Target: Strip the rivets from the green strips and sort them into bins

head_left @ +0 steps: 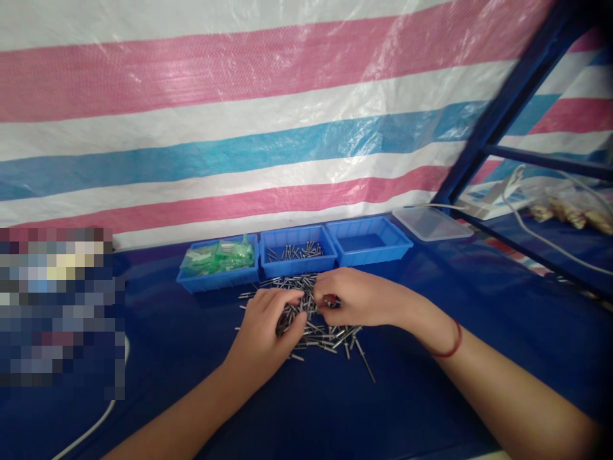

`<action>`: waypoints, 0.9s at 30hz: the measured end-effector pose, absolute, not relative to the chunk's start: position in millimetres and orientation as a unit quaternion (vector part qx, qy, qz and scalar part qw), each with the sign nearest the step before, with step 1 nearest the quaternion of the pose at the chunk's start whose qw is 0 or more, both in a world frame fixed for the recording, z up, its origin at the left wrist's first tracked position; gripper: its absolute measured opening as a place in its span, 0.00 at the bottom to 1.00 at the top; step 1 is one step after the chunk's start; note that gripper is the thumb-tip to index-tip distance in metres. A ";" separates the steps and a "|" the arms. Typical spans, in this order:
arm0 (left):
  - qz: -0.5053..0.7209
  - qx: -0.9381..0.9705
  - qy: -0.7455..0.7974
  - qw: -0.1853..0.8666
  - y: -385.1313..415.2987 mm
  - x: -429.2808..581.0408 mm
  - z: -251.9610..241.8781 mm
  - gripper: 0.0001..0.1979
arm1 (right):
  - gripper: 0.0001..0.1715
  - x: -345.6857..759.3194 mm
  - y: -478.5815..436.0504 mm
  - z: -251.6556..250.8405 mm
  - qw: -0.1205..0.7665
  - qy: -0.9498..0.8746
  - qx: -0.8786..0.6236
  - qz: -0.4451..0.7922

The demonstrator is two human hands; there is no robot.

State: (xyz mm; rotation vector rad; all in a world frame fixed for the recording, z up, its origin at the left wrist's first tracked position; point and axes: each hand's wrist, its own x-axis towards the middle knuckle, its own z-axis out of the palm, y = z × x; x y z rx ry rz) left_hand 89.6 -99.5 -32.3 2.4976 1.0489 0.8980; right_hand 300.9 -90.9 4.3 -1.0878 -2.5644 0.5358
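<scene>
A loose pile of metal pop rivets (330, 333) with thin pins lies spread on the blue table. My left hand (265, 322) rests at the pile's left side, cupped, its thumb and index finger apart and rivets showing between them. On the right side of the pile, my right hand (347, 297) is closed, fingers curled toward the thumb; what its fingertips hold, if anything, is hidden. Just behind the pile stands a blue bin (299, 265) with some rivets inside. One long rivet (365, 361) lies at the pile's near right edge.
Left of the rivet bin, another blue bin (220, 279) holds green plastic packets (218, 255). A third blue bin (376, 250) stands to the right, beside a clear plastic lid (431, 223). A striped tarp (239, 147) hangs behind; a blue metal frame (498, 108) rises at right.
</scene>
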 end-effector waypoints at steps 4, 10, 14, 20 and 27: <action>0.352 0.836 0.380 0.179 -100.3 88.2 -32.9 0.14 | 0.05 293.2 -96.0 11.4 0.281 -0.861 -0.365 0.214; 0.404 0.794 0.393 0.228 -102.6 87.8 -32.2 0.02 | 0.06 280.4 -102.5 10.3 0.358 -0.837 -0.364 0.198; 0.417 0.781 0.395 0.247 -101.8 87.1 -31.3 0.02 | 0.06 278.4 -102.7 8.0 0.364 -0.838 -0.360 0.190; 0.429 0.773 0.390 0.257 -101.5 87.6 -29.6 0.03 | 0.02 276.7 -102.9 3.8 0.329 -0.835 -0.378 0.228; 0.437 0.765 0.398 0.256 -101.9 88.5 -31.4 0.05 | 0.03 275.1 -101.0 4.0 0.376 -0.811 -0.383 0.232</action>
